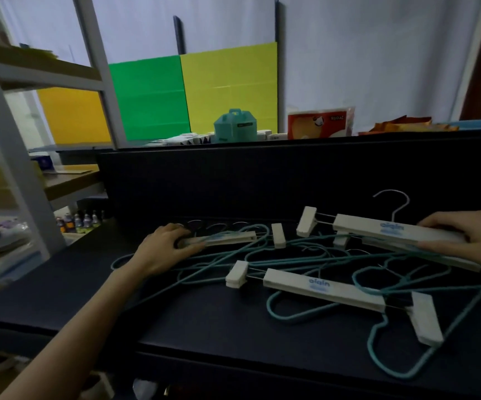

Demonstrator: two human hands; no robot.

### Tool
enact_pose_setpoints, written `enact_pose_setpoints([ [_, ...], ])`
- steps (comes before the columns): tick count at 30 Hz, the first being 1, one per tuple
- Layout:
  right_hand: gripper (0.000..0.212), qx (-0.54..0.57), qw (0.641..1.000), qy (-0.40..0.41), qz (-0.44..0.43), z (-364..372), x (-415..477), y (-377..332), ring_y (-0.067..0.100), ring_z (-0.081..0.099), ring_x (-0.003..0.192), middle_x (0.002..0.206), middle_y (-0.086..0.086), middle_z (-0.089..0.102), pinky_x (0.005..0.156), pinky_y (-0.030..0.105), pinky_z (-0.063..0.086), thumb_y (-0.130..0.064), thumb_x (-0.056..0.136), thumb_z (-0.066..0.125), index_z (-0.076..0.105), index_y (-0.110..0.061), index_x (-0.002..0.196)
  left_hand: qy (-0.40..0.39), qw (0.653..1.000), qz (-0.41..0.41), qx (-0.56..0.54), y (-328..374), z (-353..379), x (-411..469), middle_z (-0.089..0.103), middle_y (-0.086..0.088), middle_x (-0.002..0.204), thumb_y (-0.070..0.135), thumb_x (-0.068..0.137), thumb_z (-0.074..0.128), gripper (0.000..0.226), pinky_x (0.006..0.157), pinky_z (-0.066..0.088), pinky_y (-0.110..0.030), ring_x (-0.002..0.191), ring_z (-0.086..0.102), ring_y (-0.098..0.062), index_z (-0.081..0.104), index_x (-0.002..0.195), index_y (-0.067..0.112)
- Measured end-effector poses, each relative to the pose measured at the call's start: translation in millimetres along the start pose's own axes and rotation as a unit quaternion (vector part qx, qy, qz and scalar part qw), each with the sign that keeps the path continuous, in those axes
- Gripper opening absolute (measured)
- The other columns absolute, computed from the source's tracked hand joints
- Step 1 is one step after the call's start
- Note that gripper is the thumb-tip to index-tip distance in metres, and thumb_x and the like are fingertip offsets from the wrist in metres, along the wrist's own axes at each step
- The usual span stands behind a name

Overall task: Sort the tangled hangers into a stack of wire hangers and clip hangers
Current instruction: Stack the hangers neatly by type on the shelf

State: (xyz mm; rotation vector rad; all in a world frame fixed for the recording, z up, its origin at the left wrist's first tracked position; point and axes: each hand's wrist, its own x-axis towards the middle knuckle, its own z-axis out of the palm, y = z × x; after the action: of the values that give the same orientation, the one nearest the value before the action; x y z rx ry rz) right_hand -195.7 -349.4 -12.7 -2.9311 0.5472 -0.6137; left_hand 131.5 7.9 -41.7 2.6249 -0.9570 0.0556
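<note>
A tangle of teal wire hangers [297,249] and white clip hangers lies on the dark table [204,327]. My left hand [167,246] grips the left end of one white clip hanger [225,237] at the pile's left. My right hand [470,235] holds the right end of another white clip hanger [377,228], whose metal hook sticks up behind it. A third clip hanger [323,290] lies in front, crossed by teal wires, with a clip [425,319] at its right end.
A dark raised panel [233,180] stands behind the pile. Beyond it are a teal box [235,127], a red packet [318,122] and green and yellow boards. A white shelving unit [17,157] with small bottles stands at the left.
</note>
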Motion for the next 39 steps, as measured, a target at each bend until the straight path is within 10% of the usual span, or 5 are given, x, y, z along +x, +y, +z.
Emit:
enact_pose_setpoints([
  [6, 0.041, 0.029, 0.999, 0.037, 0.021, 8.4, -8.7, -0.1, 0.014, 0.060, 0.078, 0.088, -0.019, 0.057, 0.067, 0.038, 0.054, -0.097, 0.056, 0.018, 0.022, -0.084, 0.094, -0.032, 0.997, 0.045, 0.047, -2.3, 6.4, -16.4, 0.021, -0.001, 0.153, 0.102, 0.029, 0.015, 0.132, 0.117, -0.001, -0.047, 0.142, 0.014, -0.019, 0.032, 0.139, 0.030],
  [14, 0.039, 0.026, 0.999, 0.047, -0.007, 10.4, -3.3, -17.8, 0.010, 0.057, 0.073, 0.087, -0.029, 0.051, 0.066, 0.038, 0.052, -0.096, 0.057, 0.018, 0.023, -0.083, 0.094, 0.010, 0.996, 0.077, 0.041, -18.6, 11.8, -49.7, 0.025, 0.010, 0.151, 0.100, 0.037, 0.009, 0.125, 0.102, 0.040, -0.034, 0.131, 0.037, -0.013, 0.017, 0.144, 0.035],
  [20, 0.045, 0.021, 0.999, 0.030, -0.012, 4.5, 1.1, -22.5, 0.004, 0.058, 0.079, 0.092, -0.035, 0.050, 0.068, 0.036, 0.052, -0.099, 0.052, 0.019, 0.028, -0.082, 0.093, 0.069, 0.993, 0.085, 0.051, -17.4, 11.0, -50.3, 0.046, 0.003, 0.137, 0.099, 0.036, 0.004, 0.125, 0.104, 0.027, -0.034, 0.125, 0.043, -0.015, 0.030, 0.139, 0.032],
  [27, 0.058, 0.005, 0.998, 0.067, 0.007, -10.6, -17.7, -28.4, 0.012, 0.058, 0.083, 0.092, -0.021, 0.055, 0.072, 0.039, 0.052, -0.099, 0.052, 0.015, 0.040, -0.062, 0.089, 0.137, 0.983, 0.126, 0.003, -1.6, -29.8, -44.7, 0.055, 0.009, 0.111, 0.084, 0.044, 0.041, 0.101, 0.074, 0.048, -0.032, 0.092, 0.050, -0.008, 0.045, 0.129, 0.031],
  [39, 0.054, 0.028, 0.980, 0.135, 0.146, -104.7, -151.8, 32.2, 0.008, 0.060, 0.080, 0.101, -0.039, 0.055, 0.065, 0.030, 0.049, -0.099, 0.046, 0.028, 0.045, -0.072, 0.090, 0.126, 0.949, 0.286, -0.042, 171.5, -28.3, -51.2, 0.046, 0.015, 0.106, 0.084, 0.042, 0.046, 0.103, 0.073, 0.044, -0.029, 0.085, 0.052, -0.010, 0.051, 0.123, 0.021],
])
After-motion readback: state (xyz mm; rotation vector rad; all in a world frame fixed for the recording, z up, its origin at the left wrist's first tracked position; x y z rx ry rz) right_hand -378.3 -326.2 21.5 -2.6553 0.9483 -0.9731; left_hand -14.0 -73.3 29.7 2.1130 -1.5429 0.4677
